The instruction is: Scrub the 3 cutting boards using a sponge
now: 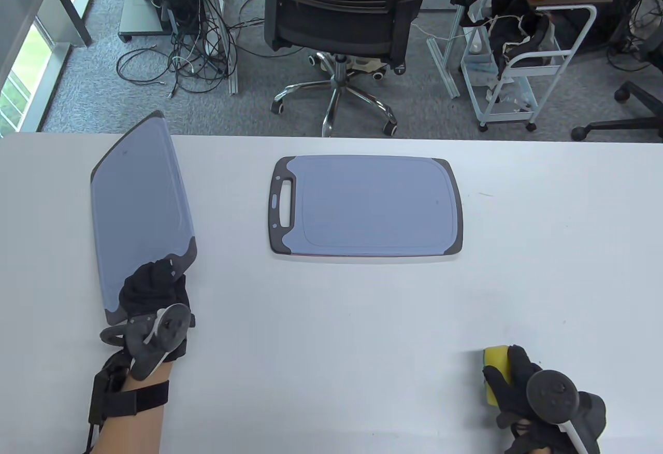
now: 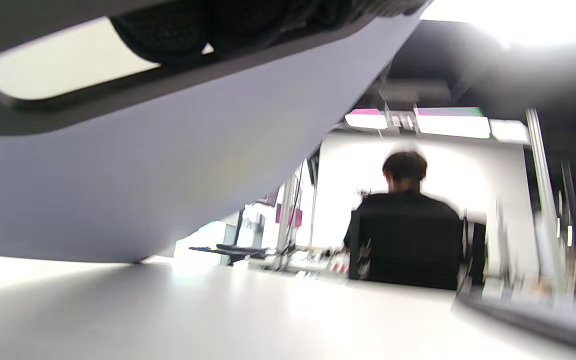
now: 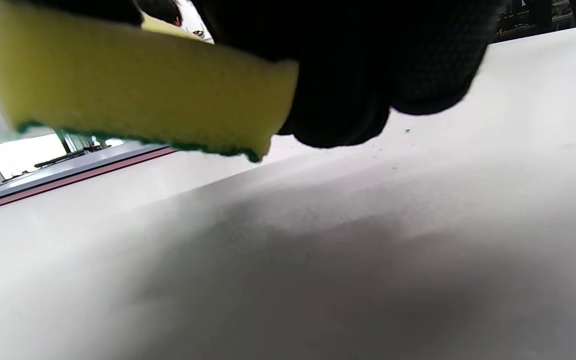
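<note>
My left hand grips the handle end of a grey-blue cutting board and holds it tilted up off the left side of the table. In the left wrist view that board fills the upper left, its handle slot showing. Flat at the table's middle lies a stack of cutting boards, and a reddish edge shows beneath the top one. Near the front right edge my right hand holds a yellow sponge. The sponge has a green scrubbing face underneath and hangs just above the table.
The white table spans the whole view. Behind its far edge stand an office chair, a white cart and floor cables. A seated person shows far off in the left wrist view.
</note>
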Demonstrator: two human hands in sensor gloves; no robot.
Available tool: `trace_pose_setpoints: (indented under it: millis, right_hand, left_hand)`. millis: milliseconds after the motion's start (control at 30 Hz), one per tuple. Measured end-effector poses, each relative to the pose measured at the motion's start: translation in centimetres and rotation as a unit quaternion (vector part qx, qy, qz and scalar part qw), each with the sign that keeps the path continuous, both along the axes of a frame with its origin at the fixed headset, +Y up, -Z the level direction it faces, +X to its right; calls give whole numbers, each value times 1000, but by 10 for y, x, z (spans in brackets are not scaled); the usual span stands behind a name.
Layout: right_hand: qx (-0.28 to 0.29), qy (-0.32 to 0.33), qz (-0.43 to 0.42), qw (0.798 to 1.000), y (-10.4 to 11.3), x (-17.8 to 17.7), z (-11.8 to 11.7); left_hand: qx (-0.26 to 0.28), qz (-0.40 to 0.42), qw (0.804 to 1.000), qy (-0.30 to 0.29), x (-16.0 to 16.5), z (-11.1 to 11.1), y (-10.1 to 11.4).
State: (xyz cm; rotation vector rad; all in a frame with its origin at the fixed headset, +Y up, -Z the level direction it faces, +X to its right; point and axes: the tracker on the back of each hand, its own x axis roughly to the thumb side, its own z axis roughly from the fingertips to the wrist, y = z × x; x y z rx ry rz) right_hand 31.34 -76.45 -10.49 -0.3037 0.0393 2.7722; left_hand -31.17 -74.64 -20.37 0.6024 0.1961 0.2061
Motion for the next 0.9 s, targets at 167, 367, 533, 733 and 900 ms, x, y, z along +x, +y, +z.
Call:
trace_pose_setpoints:
  millis: [167, 367, 533, 733, 900]
  right_hand:
    - [-5, 1, -1, 1000, 0, -1, -1]
    - [-9, 1, -3, 1000, 0, -1, -2]
    - [-7, 3, -8, 1000, 1, -1, -1]
    - [-3, 3, -15, 1000, 0, -1, -1]
    - [0, 0, -27, 1000, 0, 1, 0]
  left_hand:
    - [132, 194, 972, -24, -37, 20, 25]
    - [183, 240, 950, -80, -49, 26, 50]
    - [162, 335, 918, -139, -35, 23, 62]
    - [44, 460, 847, -262, -15, 11, 57]
    - [-80, 492, 798, -340, 10, -3, 34]
